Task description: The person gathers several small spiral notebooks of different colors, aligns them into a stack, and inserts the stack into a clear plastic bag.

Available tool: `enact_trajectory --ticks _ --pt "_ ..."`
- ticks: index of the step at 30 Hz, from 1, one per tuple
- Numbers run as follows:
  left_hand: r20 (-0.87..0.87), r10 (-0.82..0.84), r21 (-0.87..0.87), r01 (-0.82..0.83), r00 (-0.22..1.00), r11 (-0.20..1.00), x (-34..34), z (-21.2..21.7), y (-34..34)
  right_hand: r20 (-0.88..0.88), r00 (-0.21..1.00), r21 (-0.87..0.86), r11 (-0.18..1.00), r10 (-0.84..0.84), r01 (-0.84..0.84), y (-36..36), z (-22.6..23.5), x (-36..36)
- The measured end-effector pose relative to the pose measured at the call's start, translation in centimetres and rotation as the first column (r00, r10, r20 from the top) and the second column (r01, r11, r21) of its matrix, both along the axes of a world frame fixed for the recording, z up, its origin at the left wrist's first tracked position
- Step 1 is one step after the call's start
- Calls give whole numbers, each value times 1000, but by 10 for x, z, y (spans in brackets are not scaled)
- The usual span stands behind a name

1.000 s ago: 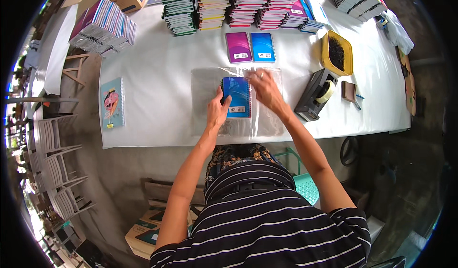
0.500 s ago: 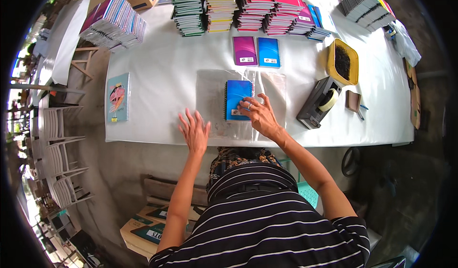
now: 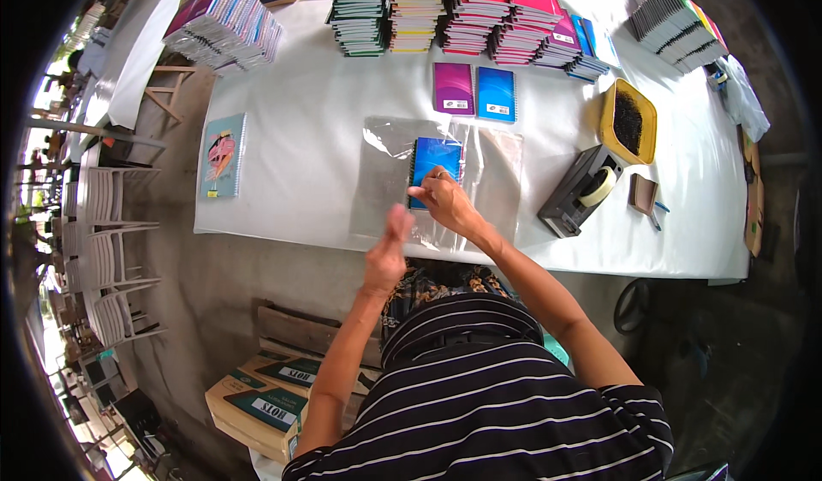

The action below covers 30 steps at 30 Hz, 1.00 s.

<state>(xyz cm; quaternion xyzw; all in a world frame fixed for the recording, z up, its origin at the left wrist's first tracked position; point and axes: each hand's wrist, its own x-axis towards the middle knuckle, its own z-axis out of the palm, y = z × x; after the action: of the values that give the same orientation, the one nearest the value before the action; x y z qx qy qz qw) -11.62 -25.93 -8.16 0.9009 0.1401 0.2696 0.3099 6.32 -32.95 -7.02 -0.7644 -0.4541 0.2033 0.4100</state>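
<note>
A blue spiral notebook (image 3: pixel 438 151) lies upright on a clear plastic sheet (image 3: pixel 377 181) at the table's near middle, its coil on the left. Over the notebook's lower part is my right hand (image 3: pixel 449 203), fingers curled together and thumb toward the left; whatever they pinch, if anything, is hidden. My left hand (image 3: pixel 387 254) is just below and left of it, above the sheet's near edge, its fingers smeared by motion. Beyond the sheet lie a purple notebook (image 3: pixel 453 87) and another blue notebook (image 3: pixel 497 93), side by side.
Stacks of green notebooks (image 3: pixel 358 19), yellow notebooks (image 3: pixel 415 10) and red notebooks (image 3: pixel 475 19) line the back. A black tape dispenser (image 3: pixel 569 198), a yellow tub (image 3: pixel 610 121) of dark bits and a small dustpan (image 3: pixel 641 192) stand right. A teal notebook (image 3: pixel 221 157) lies left.
My left hand has swung right and inward, close to the right hand. The right hand's fingers have curled in and moved toward the notebook's coil side. The whole view has shifted slightly.
</note>
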Motion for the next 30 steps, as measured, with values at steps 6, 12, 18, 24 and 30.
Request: enact_trajectory --ticks 6,12,18,24,30 --pt "-33 -340 -80 336 940 938 -9 -13 24 210 963 -215 953 -168 213 26 -18 -11" --pt "-246 -127 377 216 961 901 69 13 124 -110 983 -109 984 -150 138 17 -25 4" --pt "-314 -511 615 581 800 533 192 50 173 -290 937 -142 977 -195 159 12 -13 5" --pt "-492 -716 476 841 496 255 182 55 152 -351 915 -110 979 -198 170 8 -6 4" --pt "-161 -806 578 717 569 390 186 9 153 -80 985 -67 987 -154 149 4 -4 -7"
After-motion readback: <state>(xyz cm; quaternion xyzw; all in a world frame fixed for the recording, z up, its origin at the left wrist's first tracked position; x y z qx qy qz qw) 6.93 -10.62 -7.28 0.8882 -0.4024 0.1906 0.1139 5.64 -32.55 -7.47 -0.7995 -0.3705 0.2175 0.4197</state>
